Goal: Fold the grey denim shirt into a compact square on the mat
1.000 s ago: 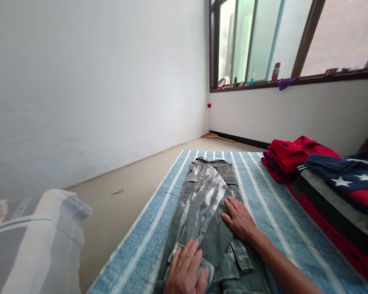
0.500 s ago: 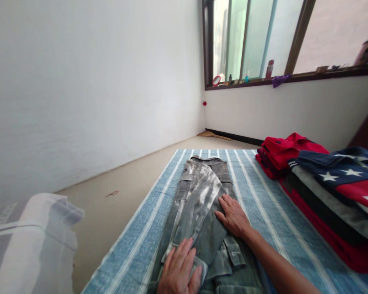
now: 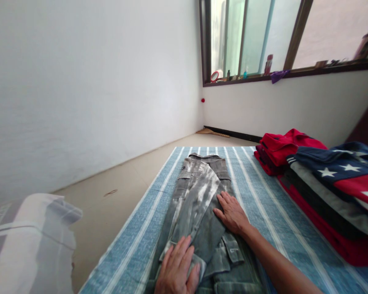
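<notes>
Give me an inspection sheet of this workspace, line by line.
Surface: blue striped mat on a tan floor.
Job's things: grey cargo trousers, folded lengthwise on the mat.
Clutter: stack of folded clothes at the mat's right edge; pale bundle at lower left.
Hands: left hand flat on the trousers' near end; right hand flat on their middle.
Cables: nothing seen.
Surroundings: white walls; window sill with bottles and a purple cloth.
</notes>
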{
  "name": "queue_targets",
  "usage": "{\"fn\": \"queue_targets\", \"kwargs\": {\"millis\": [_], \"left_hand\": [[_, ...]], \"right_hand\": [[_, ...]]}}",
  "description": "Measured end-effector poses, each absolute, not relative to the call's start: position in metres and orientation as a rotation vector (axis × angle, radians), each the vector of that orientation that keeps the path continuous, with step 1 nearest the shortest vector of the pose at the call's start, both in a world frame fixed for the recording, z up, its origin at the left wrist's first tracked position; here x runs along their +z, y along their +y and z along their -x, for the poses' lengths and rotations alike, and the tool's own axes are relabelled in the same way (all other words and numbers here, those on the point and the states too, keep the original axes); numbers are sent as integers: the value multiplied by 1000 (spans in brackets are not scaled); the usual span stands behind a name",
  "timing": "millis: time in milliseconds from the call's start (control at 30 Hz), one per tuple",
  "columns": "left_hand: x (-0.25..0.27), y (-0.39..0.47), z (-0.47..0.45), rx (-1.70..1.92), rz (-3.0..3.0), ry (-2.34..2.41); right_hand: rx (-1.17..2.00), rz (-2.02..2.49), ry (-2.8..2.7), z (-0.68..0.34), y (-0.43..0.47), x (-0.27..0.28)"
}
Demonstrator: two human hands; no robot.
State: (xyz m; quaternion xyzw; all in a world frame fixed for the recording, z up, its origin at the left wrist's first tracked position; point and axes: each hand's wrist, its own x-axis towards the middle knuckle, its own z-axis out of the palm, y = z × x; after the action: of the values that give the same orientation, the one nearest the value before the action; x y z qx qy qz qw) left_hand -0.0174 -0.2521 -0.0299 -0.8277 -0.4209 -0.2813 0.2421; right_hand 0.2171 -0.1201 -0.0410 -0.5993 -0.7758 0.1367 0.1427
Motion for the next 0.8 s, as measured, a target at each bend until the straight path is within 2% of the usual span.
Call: {"fn": "queue_targets", "kwargs": {"millis": [800], "left_hand": [[-30, -250, 18, -761, 2264, -1126]], "right_hand": [[410, 1739, -2247, -218, -120, -40]]}}
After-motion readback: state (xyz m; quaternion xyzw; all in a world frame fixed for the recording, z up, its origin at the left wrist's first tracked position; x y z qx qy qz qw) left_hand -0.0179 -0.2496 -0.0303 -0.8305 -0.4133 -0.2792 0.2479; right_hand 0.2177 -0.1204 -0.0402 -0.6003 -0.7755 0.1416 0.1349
